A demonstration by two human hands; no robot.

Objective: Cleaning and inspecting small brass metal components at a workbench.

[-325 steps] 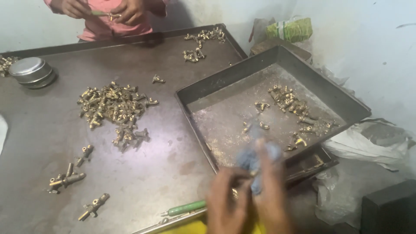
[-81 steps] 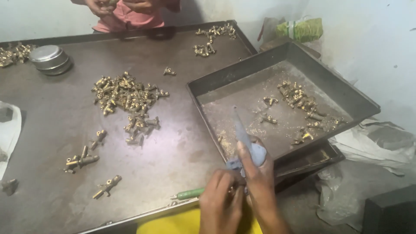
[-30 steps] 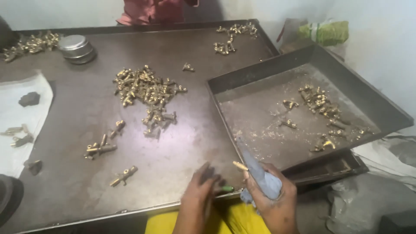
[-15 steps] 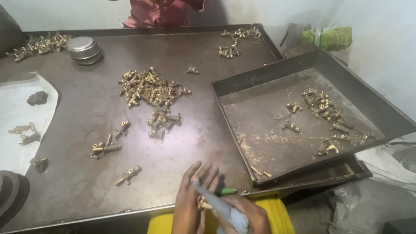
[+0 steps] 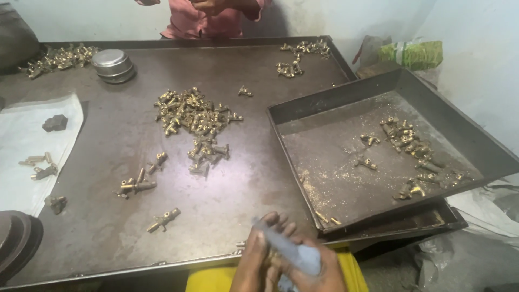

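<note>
My two hands are together at the table's near edge, bottom centre. My right hand (image 5: 320, 277) grips a blue-grey cloth (image 5: 296, 254) that sticks up to the left. My left hand (image 5: 254, 260) presses against the cloth, fingers curled; what it holds is hidden. The nearest loose brass fitting (image 5: 163, 219) lies on the dark metal table (image 5: 108, 238) to the left. A big pile of brass fittings (image 5: 192, 111) sits mid-table. The dark metal tray (image 5: 324, 103) to the right holds more fittings (image 5: 408, 141) and brass dust.
Another person in pink (image 5: 211, 16) works at the far edge. A round metal tin (image 5: 112, 65) and further fitting piles (image 5: 59, 57) (image 5: 303, 51) lie at the back. A white sheet (image 5: 21, 162) with a few parts is on the left, a green bag (image 5: 411, 54) far right.
My hands have drawn back from the tray's front corner to the table's near edge, the cloth with them. The green-handled tool seen earlier is now hidden under my hands.
</note>
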